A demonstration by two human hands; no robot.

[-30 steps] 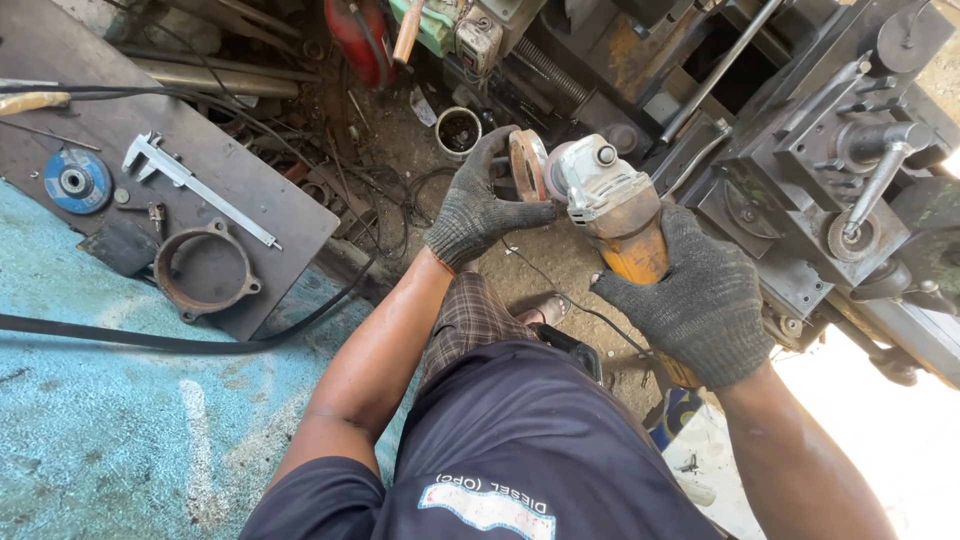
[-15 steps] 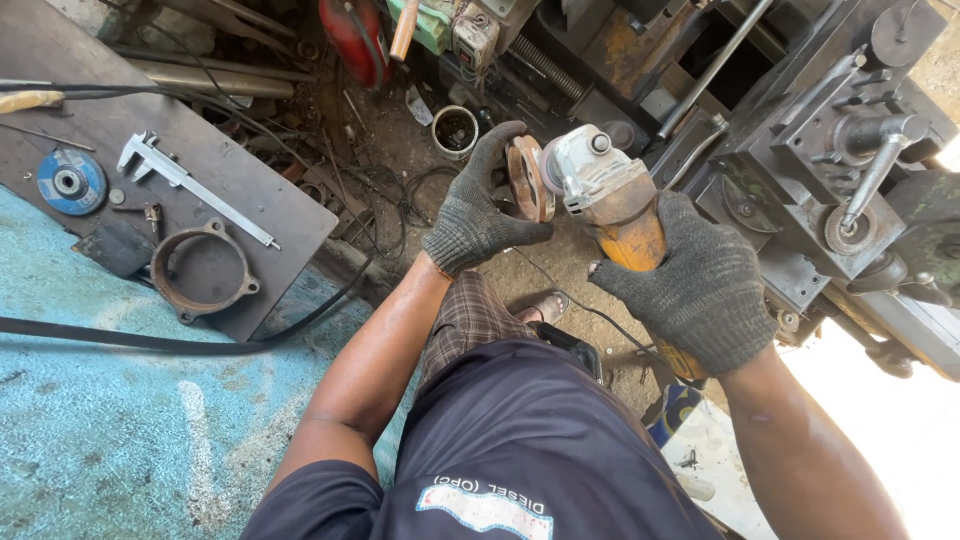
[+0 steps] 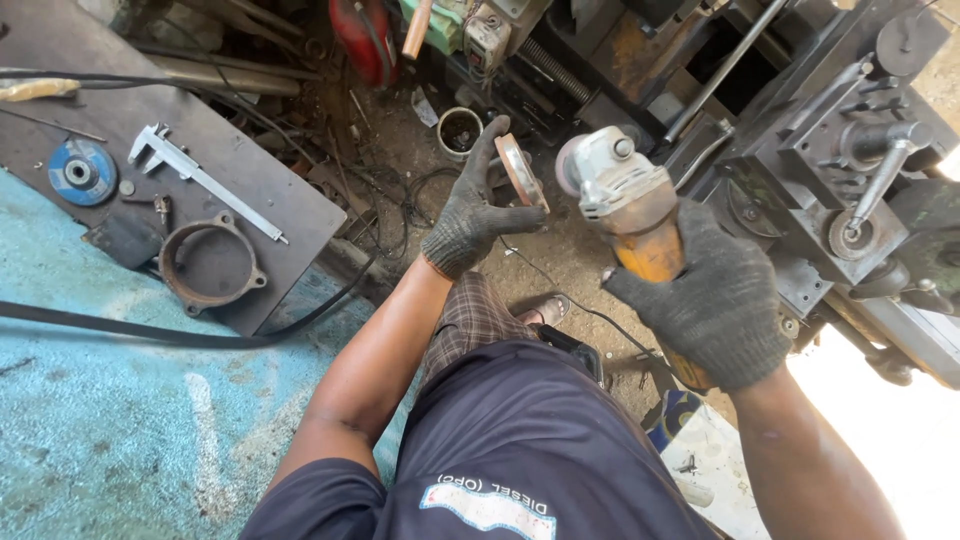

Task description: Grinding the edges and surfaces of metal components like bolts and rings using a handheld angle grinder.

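I have the worn grinding disc (image 3: 521, 170) pinched edge-on in my left hand (image 3: 468, 215), fingers clamped around its rim, held up just beside the head of the angle grinder (image 3: 628, 205). My right hand (image 3: 715, 300) is wrapped tight around the grinder's orange body, the pale metal gear head pointing up and left. Disc and spindle are apart, with a small gap between them, so as I judge it the disc is off the tool and either a seating or a swap is left to do; nothing is fastened on the spindle that I can see.

The disc looks thin, round, rust-brown and dull. Both gloves are dark grey knit, coarse and grimy. The grinder's head is smooth cast metal, scuffed.

Further out, down to my left, a dark steel plate (image 3: 290, 215) lies on the floor and carries a blue disc (image 3: 80, 172) with a centre hole, a bright steel caliper (image 3: 200, 178) and a rusty cast ring flange (image 3: 208, 263). A black cable (image 3: 150, 335) runs across the rough turquoise floor (image 3: 110, 430). A small dirty tin cup (image 3: 460, 130) stands on the oily ground ahead, and a heavy grey machine (image 3: 850, 170) with handles fills the right side.
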